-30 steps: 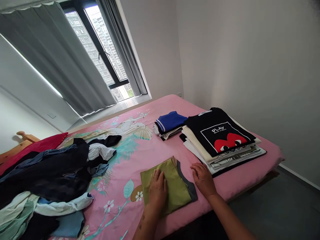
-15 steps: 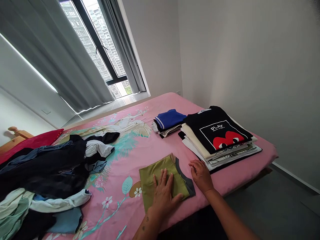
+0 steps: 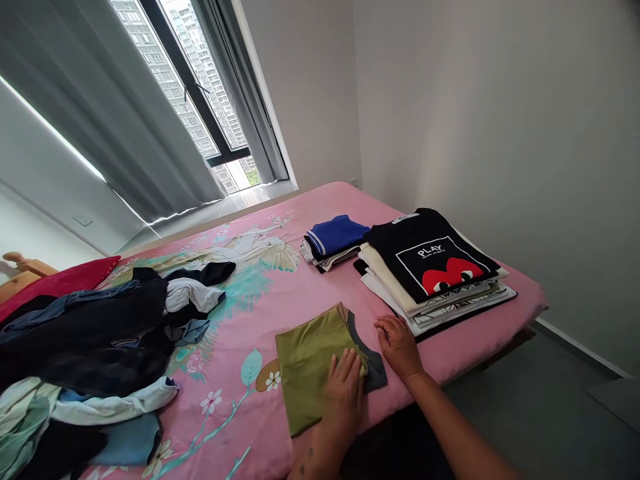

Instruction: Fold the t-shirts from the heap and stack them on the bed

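Observation:
A folded olive-green T-shirt [image 3: 310, 363] with a dark grey collar lies on the bed's pink sheet near the front edge. My left hand [image 3: 345, 387] rests flat on its right part by the collar, fingers stretched out and close together. To the right of the collar is my right hand [image 3: 399, 347], its fingers loosely curled in with nothing visible in them. It sits between the green shirt and a tall stack of folded shirts, topped by a black T-shirt [image 3: 417, 257] with a red heart print.
A smaller folded pile with a blue garment [image 3: 339, 233] on top stands behind. Loose dark and light clothes [image 3: 100, 333] lie heaped at the left, beside a red pillow [image 3: 60, 283]. The flowered pink sheet [image 3: 240, 400] covers the bed; a wall rises at the right.
My left hand has slid right across the green shirt toward the collar, and its spread fingers have drawn together. My right hand stays beside the collar. The view has shifted slightly.

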Demonstrator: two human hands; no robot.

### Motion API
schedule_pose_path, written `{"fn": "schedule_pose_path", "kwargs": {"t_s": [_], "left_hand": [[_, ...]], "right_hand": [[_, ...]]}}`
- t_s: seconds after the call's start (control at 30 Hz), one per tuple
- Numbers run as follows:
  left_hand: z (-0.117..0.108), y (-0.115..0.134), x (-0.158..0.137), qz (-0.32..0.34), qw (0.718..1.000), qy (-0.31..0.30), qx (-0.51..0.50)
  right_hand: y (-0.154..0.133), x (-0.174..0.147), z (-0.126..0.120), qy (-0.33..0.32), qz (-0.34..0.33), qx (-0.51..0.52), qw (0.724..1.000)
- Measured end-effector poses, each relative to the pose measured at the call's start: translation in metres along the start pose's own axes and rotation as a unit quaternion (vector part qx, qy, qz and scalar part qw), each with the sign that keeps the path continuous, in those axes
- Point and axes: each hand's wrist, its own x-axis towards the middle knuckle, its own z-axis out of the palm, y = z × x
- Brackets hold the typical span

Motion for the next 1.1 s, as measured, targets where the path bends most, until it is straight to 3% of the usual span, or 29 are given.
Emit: {"fn": "schedule_pose_path", "kwargs": {"t_s": [0.07,0.13,0.33,0.53,0.7,0.8,0.93,1.1], "left_hand": [[0.003,0.0,0.0,-0.04,0.997,0.069,0.023],[0.006,0.005,-0.002,-0.074,0.991,0.1,0.048],[0.018,0.025,-0.014,-0.062,0.997,0.0,0.046],[0.002,0.022,-0.012,-0.072,0.997,-0.015,0.001],[0.004,0.028,-0.005,-0.087,0.996,-0.008,-0.017],[0.001,0.031,-0.004,-0.064,0.995,-0.051,-0.055],[-0.01,0.008,-0.007,-0.048,0.995,-0.052,-0.07],[-0.017,-0.042,-0.026,-0.09,0.995,-0.047,0.019]], "right_hand": [[-0.001,0.0,-0.001,-0.004,0.002,-0.001,1.0],[-0.001,0.0,-0.001,-0.007,0.002,-0.001,1.0],[-0.003,0.001,-0.003,-0.01,0.003,-0.002,1.0],[-0.002,0.001,-0.002,-0.011,0.004,-0.003,1.0],[-0.002,0.002,-0.001,-0.01,0.005,-0.003,1.0],[-0.002,0.001,-0.001,-0.009,0.005,-0.003,1.0],[-0.002,-0.001,-0.001,-0.006,0.006,0.001,1.0],[0.0,-0.002,0.002,-0.007,0.007,0.01,1.0]]}}
